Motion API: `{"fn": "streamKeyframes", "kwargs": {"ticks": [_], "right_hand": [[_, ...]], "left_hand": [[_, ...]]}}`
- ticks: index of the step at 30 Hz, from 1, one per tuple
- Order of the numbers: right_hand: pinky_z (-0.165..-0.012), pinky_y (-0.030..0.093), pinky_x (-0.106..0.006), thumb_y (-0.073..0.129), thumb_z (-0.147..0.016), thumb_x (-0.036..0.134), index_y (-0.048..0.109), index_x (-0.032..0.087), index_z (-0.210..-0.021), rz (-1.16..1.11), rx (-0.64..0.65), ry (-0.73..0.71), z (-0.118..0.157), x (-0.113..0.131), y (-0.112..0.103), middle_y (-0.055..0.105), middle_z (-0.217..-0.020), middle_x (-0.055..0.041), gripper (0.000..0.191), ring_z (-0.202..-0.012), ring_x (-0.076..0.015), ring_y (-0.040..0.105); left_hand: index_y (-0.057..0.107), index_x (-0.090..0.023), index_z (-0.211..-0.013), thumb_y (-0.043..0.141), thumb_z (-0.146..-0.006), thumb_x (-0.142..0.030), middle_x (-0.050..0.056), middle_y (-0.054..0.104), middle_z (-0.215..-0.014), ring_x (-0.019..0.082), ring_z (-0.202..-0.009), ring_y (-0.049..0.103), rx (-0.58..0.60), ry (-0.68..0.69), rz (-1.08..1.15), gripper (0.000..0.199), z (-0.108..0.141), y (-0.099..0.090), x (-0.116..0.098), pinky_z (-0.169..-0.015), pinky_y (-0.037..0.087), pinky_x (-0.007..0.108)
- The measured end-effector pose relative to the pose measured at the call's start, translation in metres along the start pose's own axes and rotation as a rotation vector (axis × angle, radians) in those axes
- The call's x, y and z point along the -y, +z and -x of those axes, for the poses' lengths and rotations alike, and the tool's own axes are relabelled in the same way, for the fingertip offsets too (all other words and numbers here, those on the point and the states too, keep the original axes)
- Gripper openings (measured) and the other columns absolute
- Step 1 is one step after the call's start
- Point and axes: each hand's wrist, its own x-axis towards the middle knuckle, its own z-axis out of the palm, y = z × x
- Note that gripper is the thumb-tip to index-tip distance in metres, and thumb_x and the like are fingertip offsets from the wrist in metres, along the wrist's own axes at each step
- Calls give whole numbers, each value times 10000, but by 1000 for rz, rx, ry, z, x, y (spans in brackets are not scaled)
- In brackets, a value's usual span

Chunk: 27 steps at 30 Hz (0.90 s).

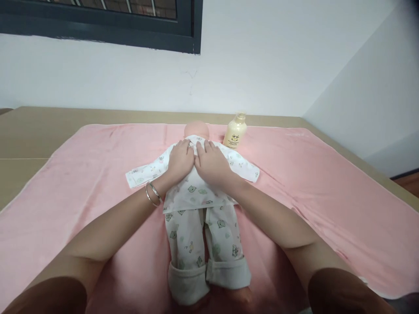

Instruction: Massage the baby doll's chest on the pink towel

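Observation:
A baby doll (203,194) in white printed top and trousers lies stretched out, its smooth bald head (197,129) pointing away from me and no face showing. Both sleeves spread sideways, and the trouser cuffs (229,272) are rolled up. My left hand (181,158) rests flat on the upper part of the doll's body, fingers extended toward its neck. Beside it, my right hand (211,162) lies flat on the same area, the thumbs close together. Neither hand grasps anything. Two silver bangles (153,194) circle my left wrist.
A pink blanket (108,226) covers most of the wooden table (24,135). Near the doll's head, on the right, stands a cream-coloured pump bottle (235,131). A white wall (262,61) and a dark window frame (157,37) are behind the table.

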Motion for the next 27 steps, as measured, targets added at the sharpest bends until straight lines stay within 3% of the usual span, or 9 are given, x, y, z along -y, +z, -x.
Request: {"fn": "streamKeyframes", "kwargs": {"ticks": [4,9,12,18,22,27], "right_hand": [[-1201,246,-518,279,-1036,347,327,113,-1542,-93,48,-37,-4,-8,-2,319,-1589,-202,559,-1494,-341,271],[-1227,215,-459,225,-1035,490,280,52,-1548,-236,101,131,-31,-37,3,273,-1606,-210,677,-1514,-319,222],[-1218,227,-479,254,-1034,435,296,-2,-1528,-171,77,141,-22,-27,3,303,-1584,-242,661,-1497,-353,253],[-1186,298,-491,317,-999,274,424,-72,-1430,-58,28,-27,9,0,-4,435,-1494,-281,562,-1445,-363,360],[-1169,325,-481,287,-1022,366,437,-31,-1428,-192,49,30,-7,-16,-1,429,-1511,-249,587,-1447,-358,350],[-1188,291,-415,343,-1008,393,494,43,-1387,-292,-47,36,-27,-36,9,470,-1496,-196,538,-1416,-297,399]], "left_hand": [[610,-100,-1256,309,-935,-220,161,640,-1329,286,-1288,561,-22,9,-34,456,-2,-2,2,-1150,407,477],[510,-42,-1375,327,-963,-240,196,496,-1488,316,-1431,407,-14,126,-160,492,23,0,-14,-1216,298,503],[502,-46,-1385,344,-952,-250,184,472,-1512,311,-1444,386,14,98,-113,504,21,0,-10,-1221,289,491],[616,-120,-1232,355,-912,-258,139,648,-1311,270,-1237,565,-13,28,60,435,-4,0,7,-1130,399,467],[594,-112,-1256,346,-930,-282,153,637,-1314,290,-1258,542,-24,38,16,444,-4,1,6,-1134,379,491],[553,-88,-1312,304,-963,-292,170,600,-1371,294,-1320,510,-7,74,-83,475,4,1,2,-1169,346,501]]}}
